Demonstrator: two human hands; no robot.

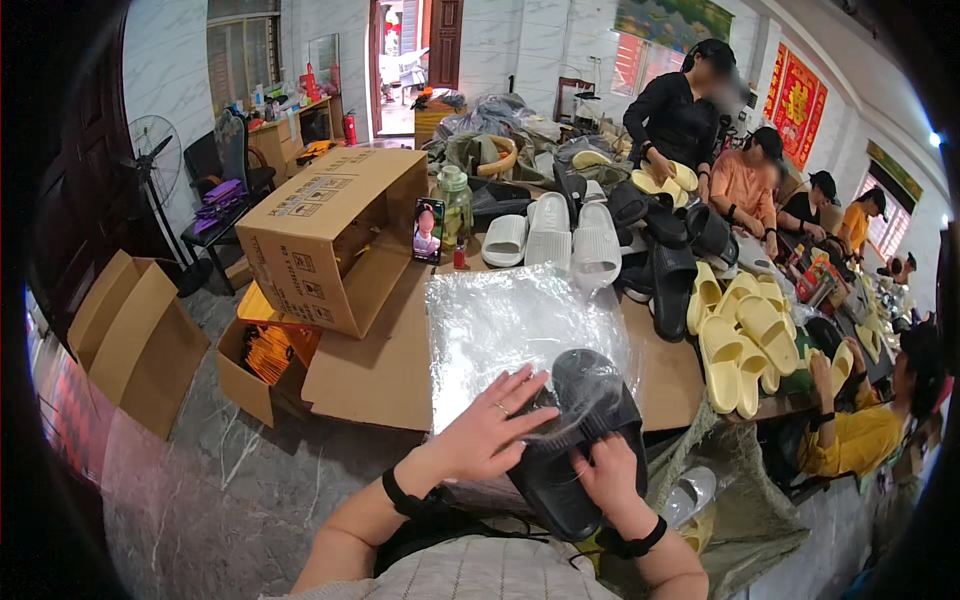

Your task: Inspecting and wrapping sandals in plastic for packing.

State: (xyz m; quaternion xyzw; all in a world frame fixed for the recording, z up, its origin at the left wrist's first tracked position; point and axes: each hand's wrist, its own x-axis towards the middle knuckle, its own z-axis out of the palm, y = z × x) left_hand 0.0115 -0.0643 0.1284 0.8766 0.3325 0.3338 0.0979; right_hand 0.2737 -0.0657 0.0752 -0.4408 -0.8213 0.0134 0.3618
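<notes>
A pair of black slippers (560, 485) lies at the table's near edge, toes partly under a clear plastic bag (500, 320). My right hand (612, 478) is closed on the slippers, its fingers tucked at the strap of the right one. My left hand (492, 420) rests over the bag's near edge beside the slippers. Its fingers are stretched and apart, and the fingertips touch the plastic over the slippers. Flat, shiny bags lie stacked beneath. The thumb of my left hand is partly hidden against the slipper.
White slippers (549, 235), black slippers (672, 280) and yellow slippers (735, 350) are heaped along the table. At left stand an open cardboard box (330, 210), a phone (427, 232) and a green bottle (455, 200). Several co-workers handle slippers at right; a sack (735, 480) hangs below.
</notes>
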